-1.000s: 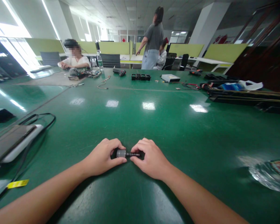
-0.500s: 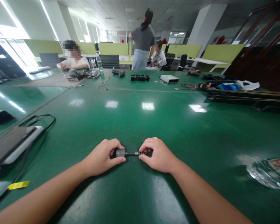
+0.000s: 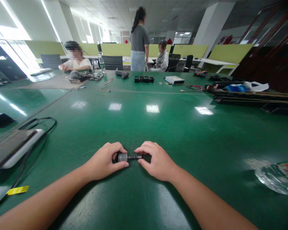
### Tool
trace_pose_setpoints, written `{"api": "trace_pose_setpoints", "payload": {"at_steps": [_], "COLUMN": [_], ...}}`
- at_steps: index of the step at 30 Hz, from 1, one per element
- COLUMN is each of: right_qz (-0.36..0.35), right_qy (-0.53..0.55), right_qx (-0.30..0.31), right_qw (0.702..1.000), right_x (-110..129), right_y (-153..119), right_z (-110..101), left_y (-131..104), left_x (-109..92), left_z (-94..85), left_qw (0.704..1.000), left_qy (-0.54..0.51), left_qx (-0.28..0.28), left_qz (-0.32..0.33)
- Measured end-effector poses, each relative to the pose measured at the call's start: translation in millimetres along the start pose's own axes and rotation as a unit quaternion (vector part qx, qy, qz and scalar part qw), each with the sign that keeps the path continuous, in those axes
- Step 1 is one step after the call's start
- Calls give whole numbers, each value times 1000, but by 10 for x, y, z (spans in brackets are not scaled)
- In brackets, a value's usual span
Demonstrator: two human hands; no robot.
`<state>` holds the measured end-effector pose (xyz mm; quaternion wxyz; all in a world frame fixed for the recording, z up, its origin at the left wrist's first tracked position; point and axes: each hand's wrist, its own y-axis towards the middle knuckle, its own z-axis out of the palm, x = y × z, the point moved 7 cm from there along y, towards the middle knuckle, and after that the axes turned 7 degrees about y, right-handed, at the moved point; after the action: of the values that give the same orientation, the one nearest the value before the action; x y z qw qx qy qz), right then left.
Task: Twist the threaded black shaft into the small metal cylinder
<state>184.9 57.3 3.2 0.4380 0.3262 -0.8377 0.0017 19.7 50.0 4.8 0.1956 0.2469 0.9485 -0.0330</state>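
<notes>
My left hand (image 3: 105, 162) is closed round a short grey metal cylinder (image 3: 123, 157) lying level just above or on the green table. From the cylinder's right end a thin dark shaft (image 3: 132, 157) points to the right. A small dark spiral-shaped piece (image 3: 138, 157) sits at the shaft's tip; whether it is a spring or a bit I cannot tell. My right hand (image 3: 156, 160) curves round this tip with thumb and forefinger apart, one above and one below it.
A phone-like device (image 3: 13, 145) with a black cable lies at left. A glass dish (image 3: 278, 177) stands at right. Farther back are a black bracket (image 3: 144, 79), a flat silver box (image 3: 174, 80), a power drill (image 3: 122, 74) and long black parts (image 3: 249, 99). Several people are beyond.
My right hand has shifted left toward the cylinder, and its fingertips have parted from the spiral piece, which now sits closer to the cylinder. My left hand has barely moved. The standing person has turned and moved left.
</notes>
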Motion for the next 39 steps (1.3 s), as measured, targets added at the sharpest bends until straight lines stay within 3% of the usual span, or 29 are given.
{"api": "trace_pose_setpoints", "payload": {"at_steps": [11,39], "right_qz": [14,-24], "right_qy": [36,-9], "right_qx": [0,21], "right_qw": [999,999], "right_x": [35,90], "right_y": [-1,-1], "right_z": [53,90], "left_y": [-2,14], "left_x": [-16,-50], "left_z": [3,1], "left_qw": [1000,1000], "left_qy": [-5,-18], "left_qx": [7,14], "left_qz": [5,16]}}
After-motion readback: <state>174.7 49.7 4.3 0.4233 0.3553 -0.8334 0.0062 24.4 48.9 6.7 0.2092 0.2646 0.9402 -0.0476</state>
